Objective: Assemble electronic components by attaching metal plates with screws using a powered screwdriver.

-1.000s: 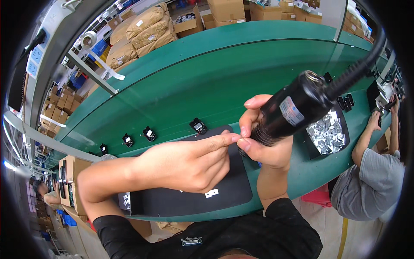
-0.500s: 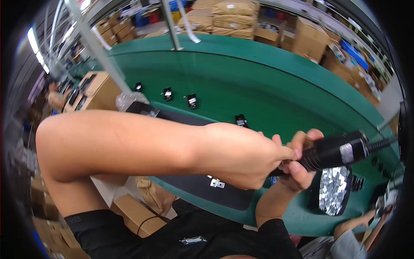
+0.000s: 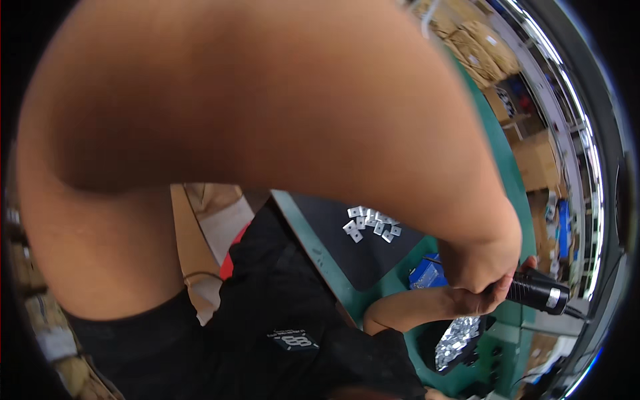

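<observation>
My left arm sweeps across the upper part of the head view, large and close. At its end my left hand (image 3: 481,261) is curled closed at the front end of a black electric screwdriver (image 3: 539,293); its fingertips are mostly hidden. From below, my right hand (image 3: 490,299) wraps round the same screwdriver near its front. The tool lies roughly level, its cord leaving the rear end at the right. A blue object (image 3: 427,272) is partly covered by my hands and right forearm. Small silver metal plates (image 3: 370,221) lie scattered on a black mat (image 3: 327,223).
A black tray (image 3: 427,347) heaped with shiny small metal parts (image 3: 459,341) sits beyond my right forearm. Small black parts (image 3: 495,360) lie beside it on the green bench (image 3: 347,293). Cartons (image 3: 537,160) and brown paper packages (image 3: 477,53) stand behind the bench.
The view has swung and tilted, so my left arm now fills much more of it. Both hands and the screwdriver appear lower and further right. The metal plates on the mat have come into fuller sight.
</observation>
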The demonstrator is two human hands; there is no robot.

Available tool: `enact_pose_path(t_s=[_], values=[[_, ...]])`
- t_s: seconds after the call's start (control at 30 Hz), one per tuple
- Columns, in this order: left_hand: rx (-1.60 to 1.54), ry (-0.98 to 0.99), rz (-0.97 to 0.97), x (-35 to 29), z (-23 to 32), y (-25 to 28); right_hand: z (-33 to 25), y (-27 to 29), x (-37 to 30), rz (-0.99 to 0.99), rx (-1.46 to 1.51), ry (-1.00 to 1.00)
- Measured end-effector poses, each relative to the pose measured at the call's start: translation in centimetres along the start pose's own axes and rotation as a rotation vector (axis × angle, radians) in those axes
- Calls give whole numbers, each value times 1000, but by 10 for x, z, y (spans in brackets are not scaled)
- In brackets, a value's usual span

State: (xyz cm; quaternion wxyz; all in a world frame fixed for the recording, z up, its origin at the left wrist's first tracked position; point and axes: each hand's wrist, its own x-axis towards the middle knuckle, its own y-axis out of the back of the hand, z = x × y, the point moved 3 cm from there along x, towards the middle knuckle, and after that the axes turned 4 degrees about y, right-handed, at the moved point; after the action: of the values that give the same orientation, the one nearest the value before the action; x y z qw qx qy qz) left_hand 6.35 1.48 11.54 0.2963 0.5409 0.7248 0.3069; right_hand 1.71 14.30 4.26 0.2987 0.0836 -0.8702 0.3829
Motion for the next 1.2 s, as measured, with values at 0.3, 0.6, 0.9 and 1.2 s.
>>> enact_pose_path(t_s=[0.3,0.6,0.9,1.2], values=[[38,-18,104,-50,-2,-19,-12,-17,-23,37,-181,-119],[184,-216,237,-75,29,-49,25,-36,-70,96,-341,-242],[-133,20,758,-83,41,-71,37,-44,-86,235,-346,-137],[-138,-12,594,-91,42,-62,34,-47,-84,131,-128,-133]])
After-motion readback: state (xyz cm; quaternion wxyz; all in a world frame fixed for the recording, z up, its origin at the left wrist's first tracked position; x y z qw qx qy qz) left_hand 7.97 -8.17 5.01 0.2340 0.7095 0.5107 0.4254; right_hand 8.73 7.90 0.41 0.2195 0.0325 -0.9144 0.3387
